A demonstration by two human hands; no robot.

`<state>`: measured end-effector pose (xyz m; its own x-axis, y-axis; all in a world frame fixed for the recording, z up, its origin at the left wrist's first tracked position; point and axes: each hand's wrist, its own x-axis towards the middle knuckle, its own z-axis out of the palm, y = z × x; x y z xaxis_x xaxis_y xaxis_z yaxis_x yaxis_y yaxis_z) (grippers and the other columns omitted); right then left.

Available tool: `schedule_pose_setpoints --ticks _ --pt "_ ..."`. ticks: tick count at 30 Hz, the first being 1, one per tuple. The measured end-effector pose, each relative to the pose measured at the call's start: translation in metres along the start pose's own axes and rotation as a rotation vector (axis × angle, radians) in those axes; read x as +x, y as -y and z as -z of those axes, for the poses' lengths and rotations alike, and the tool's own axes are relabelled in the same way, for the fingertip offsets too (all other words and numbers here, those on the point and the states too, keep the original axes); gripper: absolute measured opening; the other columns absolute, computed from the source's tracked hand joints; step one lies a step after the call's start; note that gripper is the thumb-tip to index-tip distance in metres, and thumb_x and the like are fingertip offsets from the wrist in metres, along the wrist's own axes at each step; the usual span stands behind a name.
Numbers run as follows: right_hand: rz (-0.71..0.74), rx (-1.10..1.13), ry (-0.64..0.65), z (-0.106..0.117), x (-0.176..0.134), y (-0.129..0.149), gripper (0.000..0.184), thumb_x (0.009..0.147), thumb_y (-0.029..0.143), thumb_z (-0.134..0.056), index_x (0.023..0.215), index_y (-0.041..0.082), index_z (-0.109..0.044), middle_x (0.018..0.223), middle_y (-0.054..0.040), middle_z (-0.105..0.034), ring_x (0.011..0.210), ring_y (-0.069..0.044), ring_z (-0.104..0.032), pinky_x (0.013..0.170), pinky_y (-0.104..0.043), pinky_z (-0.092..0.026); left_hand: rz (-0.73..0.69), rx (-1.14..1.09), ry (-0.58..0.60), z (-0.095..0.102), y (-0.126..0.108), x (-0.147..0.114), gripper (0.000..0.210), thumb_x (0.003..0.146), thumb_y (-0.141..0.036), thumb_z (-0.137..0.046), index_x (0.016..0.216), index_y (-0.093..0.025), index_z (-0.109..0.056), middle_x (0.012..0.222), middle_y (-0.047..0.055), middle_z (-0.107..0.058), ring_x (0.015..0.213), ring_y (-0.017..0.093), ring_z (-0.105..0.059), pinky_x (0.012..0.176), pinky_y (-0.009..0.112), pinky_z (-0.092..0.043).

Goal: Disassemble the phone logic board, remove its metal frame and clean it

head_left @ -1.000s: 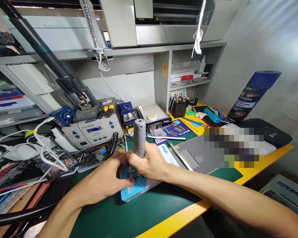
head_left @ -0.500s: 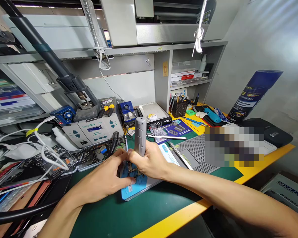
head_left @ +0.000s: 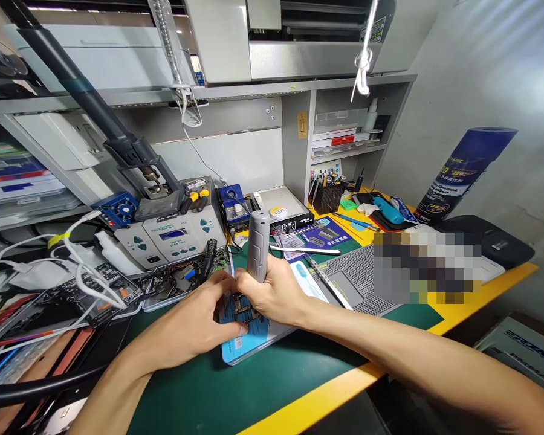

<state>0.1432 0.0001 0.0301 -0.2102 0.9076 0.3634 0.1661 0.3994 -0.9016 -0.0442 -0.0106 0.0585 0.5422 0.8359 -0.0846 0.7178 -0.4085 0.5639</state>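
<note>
White cables (head_left: 100,285) tangle at the far left. A blue fan (head_left: 120,209) sits just left of the grey station (head_left: 174,241), and yellow-handled pliers (head_left: 198,197) lie on top of the station. In front of it is a tray of circuit boards, where a black hose (head_left: 210,257) ends.

The left hand (head_left: 193,326) comes in over the green worktop (head_left: 308,368), its thumb spread from its bent index finger around a small board (head_left: 243,308). The thumb tip is at the board's near edge; whether the fingers pinch it I cannot tell. The board lies on a blue-and-white pad (head_left: 249,347), partly covered by both hands. The right hand (head_left: 278,293) has its fingers wrapped around a grey tool (head_left: 257,241), nearly upright above the board, its lower end hidden.

Further right, tweezers (head_left: 329,284) slant beside a perforated grey mat (head_left: 372,275). A pen holder (head_left: 329,199) stands behind, then a blurred patch, a blue spray can (head_left: 465,175) and a black case (head_left: 485,241).
</note>
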Motion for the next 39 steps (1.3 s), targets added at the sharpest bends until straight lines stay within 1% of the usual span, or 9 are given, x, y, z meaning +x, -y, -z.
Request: schedule_pose_setpoints --ticks 10,14,20,25,30,35,39 --pt "-0.008 -0.011 -0.009 0.0006 -0.0004 0.0007 0.026 0.086 0.034 -0.057 0.071 0.022 -0.04 0.068 0.0052 -0.046 0.063 -0.011 -0.04 0.055 -0.023 -0.032 0.018 -0.001 0.011 -0.0006 0.0008 -0.001 0.058 0.085 -0.03 -0.072 0.139 -0.028 -0.054 0.141 0.002 -0.061 0.123 0.025 -0.06 0.107 0.032 -0.045" --pt "0.001 -0.003 -0.016 0.0005 -0.0002 0.0007 0.025 0.086 0.032 -0.057 0.07 0.022 -0.04 0.067 0.0056 -0.045 0.063 -0.011 -0.039 0.054 -0.023 -0.032 0.001 -0.005 0.003 -0.001 0.0013 -0.0006 0.06 0.085 -0.03 -0.072 0.141 -0.028 -0.052 0.146 0.001 -0.058 0.131 0.025 -0.055 0.111 0.032 -0.041" --pt "0.001 0.015 -0.005 -0.0004 -0.0001 -0.0015 0.024 0.087 0.031 -0.058 0.072 0.022 -0.042 0.067 0.0062 -0.045 0.063 -0.011 -0.038 0.055 -0.023 -0.032 -0.002 -0.005 0.001 -0.0008 0.0019 0.0015 0.061 0.085 -0.03 -0.073 0.142 -0.029 -0.051 0.147 0.0 -0.057 0.133 0.024 -0.054 0.112 0.03 -0.041" --pt "0.005 0.014 -0.004 -0.0002 0.0003 -0.0023 0.024 0.088 0.032 -0.058 0.072 0.022 -0.043 0.068 0.0059 -0.046 0.064 -0.011 -0.04 0.055 -0.023 -0.033 0.015 -0.008 0.008 0.0002 0.0013 0.0005 0.059 0.085 -0.031 -0.073 0.14 -0.029 -0.052 0.139 0.0 -0.06 0.129 0.025 -0.056 0.109 0.032 -0.044" --pt "0.009 0.013 -0.004 0.0007 0.0008 -0.0017 0.025 0.088 0.032 -0.058 0.072 0.022 -0.042 0.068 0.006 -0.045 0.064 -0.011 -0.039 0.055 -0.023 -0.032 0.02 -0.014 0.015 -0.0013 0.0028 -0.0008 0.058 0.085 -0.031 -0.073 0.139 -0.03 -0.052 0.135 -0.002 -0.062 0.126 0.023 -0.057 0.107 0.03 -0.045" --pt "-0.001 0.009 -0.011 0.0004 0.0007 -0.0017 0.023 0.088 0.032 -0.057 0.072 0.021 -0.043 0.069 0.0056 -0.046 0.064 -0.011 -0.039 0.055 -0.023 -0.033 -0.005 0.004 0.004 -0.0027 0.0066 0.0009 0.065 0.085 -0.031 -0.073 0.145 -0.03 -0.048 0.145 0.0 -0.057 0.135 0.024 -0.052 0.113 0.031 -0.041" --pt "-0.001 0.012 0.0 -0.0002 0.0008 -0.0021 0.025 0.087 0.032 -0.057 0.071 0.022 -0.042 0.068 0.0058 -0.045 0.063 -0.011 -0.04 0.055 -0.023 -0.032 -0.011 0.009 -0.003 -0.0028 0.0067 0.0001 0.066 0.085 -0.031 -0.073 0.146 -0.031 -0.048 0.15 0.0 -0.054 0.136 0.024 -0.051 0.115 0.031 -0.04"
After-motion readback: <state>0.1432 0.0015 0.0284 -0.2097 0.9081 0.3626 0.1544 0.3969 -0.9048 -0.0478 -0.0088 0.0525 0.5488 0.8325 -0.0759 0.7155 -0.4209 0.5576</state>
